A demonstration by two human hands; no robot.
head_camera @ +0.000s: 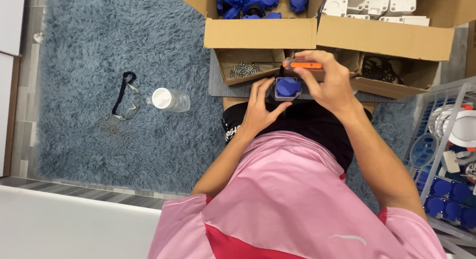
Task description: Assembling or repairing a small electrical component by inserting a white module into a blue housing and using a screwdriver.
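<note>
My left hand (261, 108) steadies a small part with a blue cap on a grey base (286, 88), fingers touching its left and lower sides. My right hand (325, 80) is closed around an orange-handled screwdriver (303, 65) held sideways just above that part. Both hands work over my lap, in front of a grey board (238, 88).
A small cardboard tray of screws (243, 69) lies just beyond the hands. Behind it stands a large box with blue parts (255, 2) and white parts (369, 3). A wire basket of finished pieces (448, 189) stands at right. Safety goggles (126, 97) and a clear bottle (169, 99) lie on the blue rug.
</note>
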